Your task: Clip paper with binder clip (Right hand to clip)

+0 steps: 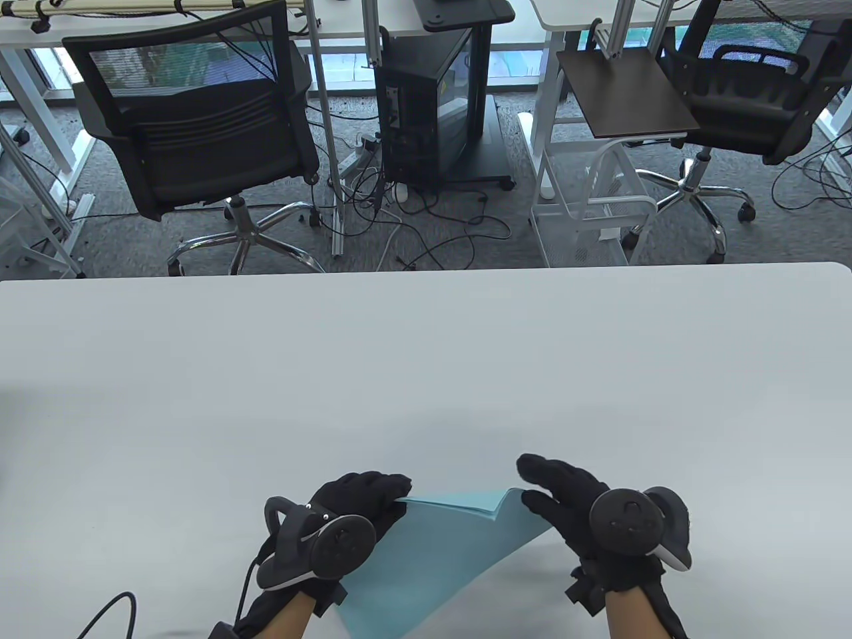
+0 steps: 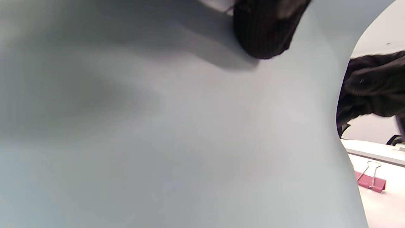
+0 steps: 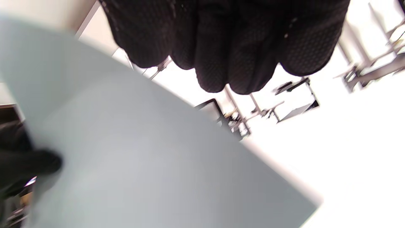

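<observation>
A stack of light blue paper (image 1: 439, 552) is held lifted near the table's front edge. My left hand (image 1: 393, 494) grips its left corner; in the left wrist view a fingertip (image 2: 262, 34) presses on the sheet (image 2: 177, 126). My right hand (image 1: 532, 482) is at the paper's right edge with fingers extended, touching it and holding nothing. The right wrist view shows its fingers (image 3: 227, 47) above the paper (image 3: 142, 171). A pink binder clip (image 2: 371, 181) with silver handles lies on the table beyond the paper, seen only in the left wrist view.
The white table (image 1: 426, 373) stretches away in front of the hands. Past its far edge stand office chairs (image 1: 200, 133), a computer tower (image 1: 426, 100) and a wire cart (image 1: 592, 200). A cable (image 1: 106, 612) runs from the left wrist.
</observation>
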`<state>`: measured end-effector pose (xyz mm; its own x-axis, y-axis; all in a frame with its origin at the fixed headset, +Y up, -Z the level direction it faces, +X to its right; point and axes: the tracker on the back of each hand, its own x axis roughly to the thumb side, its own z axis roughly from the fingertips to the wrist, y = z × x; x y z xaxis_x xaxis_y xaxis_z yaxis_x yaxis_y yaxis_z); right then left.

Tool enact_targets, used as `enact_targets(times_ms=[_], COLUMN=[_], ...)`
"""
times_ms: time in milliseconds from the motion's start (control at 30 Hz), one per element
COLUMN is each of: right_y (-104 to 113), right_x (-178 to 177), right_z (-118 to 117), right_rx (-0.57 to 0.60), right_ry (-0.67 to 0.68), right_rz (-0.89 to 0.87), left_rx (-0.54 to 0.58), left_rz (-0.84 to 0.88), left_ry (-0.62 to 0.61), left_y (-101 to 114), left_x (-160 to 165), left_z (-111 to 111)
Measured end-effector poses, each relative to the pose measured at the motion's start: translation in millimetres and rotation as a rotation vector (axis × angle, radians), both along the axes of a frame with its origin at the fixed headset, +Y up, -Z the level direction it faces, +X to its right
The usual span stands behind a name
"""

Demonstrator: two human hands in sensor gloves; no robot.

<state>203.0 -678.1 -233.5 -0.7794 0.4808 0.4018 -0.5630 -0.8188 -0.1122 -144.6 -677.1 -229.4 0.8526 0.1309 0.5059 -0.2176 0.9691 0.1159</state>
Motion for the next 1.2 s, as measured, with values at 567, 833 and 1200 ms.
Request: enact_targets(times_ms=[567, 833, 1200], right_y=[-48.2, -66.2, -72.3], right_x=[109.8, 114.3, 117.3], right_z=[2.3, 0.1, -0.9], right_rx=[-0.319, -0.505, -0.473], right_ry=[-0.825, -0.886, -0.732], right_rz=[0.254, 0.312, -0.057], left_rx=[-0.017, -0.031, -0.041], left_rz=[0.014, -0.002, -0.025], left_ry=[0.049, 0.05, 0.055], left_y=[-3.7, -7.2, -9.8], left_x=[-8.0, -7.3, -6.5], left_z=[-4.2, -5.6, -6.3])
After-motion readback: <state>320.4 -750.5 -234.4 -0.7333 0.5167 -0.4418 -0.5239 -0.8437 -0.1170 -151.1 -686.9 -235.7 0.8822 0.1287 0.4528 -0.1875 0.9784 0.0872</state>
